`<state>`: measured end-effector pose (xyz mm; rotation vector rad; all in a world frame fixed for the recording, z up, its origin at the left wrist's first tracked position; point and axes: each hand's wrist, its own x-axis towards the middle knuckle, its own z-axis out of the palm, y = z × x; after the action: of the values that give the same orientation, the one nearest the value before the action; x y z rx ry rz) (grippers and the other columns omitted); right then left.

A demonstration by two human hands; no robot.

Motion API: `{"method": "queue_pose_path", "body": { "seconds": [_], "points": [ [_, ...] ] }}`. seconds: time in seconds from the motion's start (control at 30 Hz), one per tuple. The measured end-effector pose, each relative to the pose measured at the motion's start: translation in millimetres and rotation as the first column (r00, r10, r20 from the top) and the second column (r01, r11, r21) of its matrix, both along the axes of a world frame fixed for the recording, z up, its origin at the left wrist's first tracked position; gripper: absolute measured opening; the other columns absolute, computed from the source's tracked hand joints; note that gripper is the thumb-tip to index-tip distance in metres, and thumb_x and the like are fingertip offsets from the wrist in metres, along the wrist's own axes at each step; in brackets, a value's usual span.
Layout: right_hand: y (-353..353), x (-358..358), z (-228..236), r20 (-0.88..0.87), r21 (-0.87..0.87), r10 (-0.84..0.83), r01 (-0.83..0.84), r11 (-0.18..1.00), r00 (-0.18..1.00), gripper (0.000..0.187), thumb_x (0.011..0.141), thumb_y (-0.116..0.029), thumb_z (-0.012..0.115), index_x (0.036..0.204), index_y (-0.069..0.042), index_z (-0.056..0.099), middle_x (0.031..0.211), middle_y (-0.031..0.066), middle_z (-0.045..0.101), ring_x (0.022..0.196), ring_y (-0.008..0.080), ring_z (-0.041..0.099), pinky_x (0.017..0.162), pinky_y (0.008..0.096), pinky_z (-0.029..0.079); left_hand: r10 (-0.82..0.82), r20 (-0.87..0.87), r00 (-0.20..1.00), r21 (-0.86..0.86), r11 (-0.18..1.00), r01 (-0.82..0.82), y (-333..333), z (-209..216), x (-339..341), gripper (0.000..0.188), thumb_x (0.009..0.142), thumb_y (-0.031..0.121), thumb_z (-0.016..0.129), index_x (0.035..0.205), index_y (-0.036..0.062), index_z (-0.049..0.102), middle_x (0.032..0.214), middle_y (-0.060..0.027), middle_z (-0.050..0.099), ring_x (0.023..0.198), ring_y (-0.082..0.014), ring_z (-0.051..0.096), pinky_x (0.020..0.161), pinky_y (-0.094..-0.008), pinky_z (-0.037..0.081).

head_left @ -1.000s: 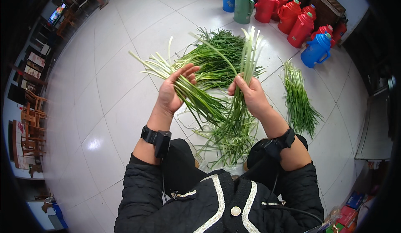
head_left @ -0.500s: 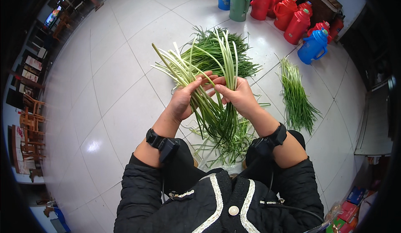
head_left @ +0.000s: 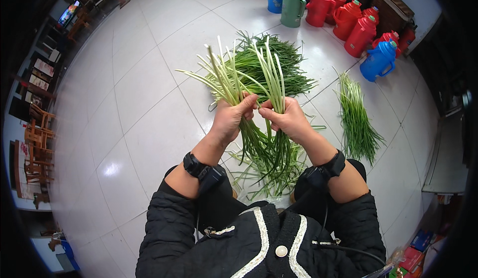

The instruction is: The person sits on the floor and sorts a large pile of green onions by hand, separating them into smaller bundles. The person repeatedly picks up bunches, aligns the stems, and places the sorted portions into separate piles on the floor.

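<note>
Head view: near the pile (head_left: 295,71), left hand (head_left: 229,120) and right hand (head_left: 290,121) curl closed round chives (head_left: 282,148), probably light and limp, best held by pale stems (head_left: 229,90).

In the left hand (head_left: 232,116), a thick bunch of long stalks (head_left: 229,90) fans upward and outward, pale at the tips. A slimmer bunch (head_left: 278,90) stands nearly upright in the right hand (head_left: 289,119); both trail narrow green leaves (head_left: 282,149) downward.
</note>
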<state>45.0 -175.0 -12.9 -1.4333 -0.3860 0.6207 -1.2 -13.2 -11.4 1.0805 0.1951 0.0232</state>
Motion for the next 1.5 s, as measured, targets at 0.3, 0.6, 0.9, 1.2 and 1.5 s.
{"method": "queue_pose_path", "body": {
  "seconds": [0.3, 0.6, 0.9, 1.2, 1.5],
  "points": [
    [-7.0, 0.8, -0.2, -0.042, -0.009, 0.039, -0.039, 0.999, 0.998, 0.017, 0.080, -0.014, 0.068, 0.081, 0.002, 0.060, 0.063, 0.0019, 0.055, 0.044, 0.0064, 0.047, 0.040, 0.0200, 0.036, 0.034, 0.057, 0.998, 0.123, 0.992, -0.041, 18.4, 7.3, 3.0, 0.017, 0.088, 0.012, 0.058, 0.097, -0.0024, 0.058, 0.074, -0.0046, 0.059, 0.053, -0.0058, 0.043, 0.050, -0.0199, 0.036],
    [-15.8, 4.3, 0.6, -0.184, 0.069, 0.083, -0.071, 0.995, 0.980, 0.017, 0.082, -0.013, 0.065, 0.084, 0.002, 0.059, 0.066, 0.0030, 0.055, 0.044, 0.0048, 0.043, 0.040, 0.0197, 0.035, -0.058, 0.096, 0.994, 0.331, 0.943, 0.023, 24.8, 8.2, 5.6, 0.014, 0.091, 0.011, 0.052, 0.086, -0.0015, 0.057, 0.069, -0.0054, 0.059, 0.050, -0.0051, 0.044, 0.046, -0.0188, 0.036],
    [-23.4, 7.8, 3.0, -0.250, 0.118, 0.146, -0.120, 0.986, 0.957, 0.019, 0.084, -0.016, 0.063, 0.086, 0.002, 0.059, 0.066, 0.0024, 0.054, 0.043, 0.0015, 0.040, 0.039, 0.0177, 0.034, -0.115, 0.069, 0.991, 0.281, 0.955, 0.091, 26.4, 8.0, 3.5, 0.013, 0.090, 0.011, 0.053, 0.083, 0.0001, 0.057, 0.068, -0.0056, 0.059, 0.050, -0.0051, 0.044, 0.045, -0.0185, 0.035],
    [-20.8, 3.0, 5.6, -0.140, 0.009, 0.105, -0.104, 0.994, 0.985, 0.015, 0.079, -0.015, 0.067, 0.080, -0.001, 0.060, 0.065, 0.0011, 0.057, 0.047, 0.0052, 0.046, 0.043, 0.0200, 0.037, -0.038, 0.005, 0.999, 0.248, 0.968, 0.035, 12.2, 6.8, 1.6, 0.017, 0.089, 0.016, 0.057, 0.079, 0.0015, 0.057, 0.065, -0.0043, 0.057, 0.045, -0.0050, 0.040, 0.042, -0.0193, 0.033],
    [-24.1, 5.9, 4.0, -0.121, 0.033, 0.127, -0.124, 0.992, 0.984, 0.018, 0.079, -0.017, 0.068, 0.081, -0.001, 0.058, 0.064, 0.0026, 0.055, 0.044, 0.0045, 0.043, 0.041, 0.0193, 0.035, -0.129, 0.002, 0.992, 0.229, 0.965, 0.126, 22.2, 11.3, 3.3, 0.016, 0.090, 0.012, 0.053, 0.077, 0.0036, 0.054, 0.065, -0.0050, 0.057, 0.045, -0.0054, 0.040, 0.042, -0.0189, 0.031]
  ]
}}
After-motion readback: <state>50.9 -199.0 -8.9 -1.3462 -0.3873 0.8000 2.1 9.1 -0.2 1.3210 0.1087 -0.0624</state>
